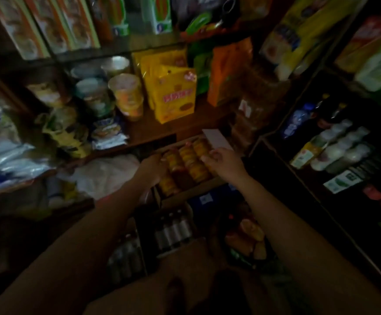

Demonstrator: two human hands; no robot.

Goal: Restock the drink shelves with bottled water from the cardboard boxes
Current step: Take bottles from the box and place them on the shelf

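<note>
An open cardboard box (191, 193) sits low in the middle, holding rows of bottles with orange labels (190, 162). My left hand (153, 167) reaches in from the left, its fingers curled round a bottle in the left row. My right hand (224, 162) comes in from the right and grips the top of a bottle in the right row; the blur hides the fingertips. Below it, a second box (173, 230) holds clear bottles. The drink shelves (276, 142) on the right carry a blue-labelled water bottle (296, 121) and pale bottles (339, 146).
A pale box flap (216, 138) sticks up behind my right hand. More clear bottles (126, 253) stand lower left. Yellow snack packs (176, 94), cup noodles (128, 94) and bagged goods (1, 151) crowd the shelves ahead. A dark basket of packets (246, 239) sits near my right forearm.
</note>
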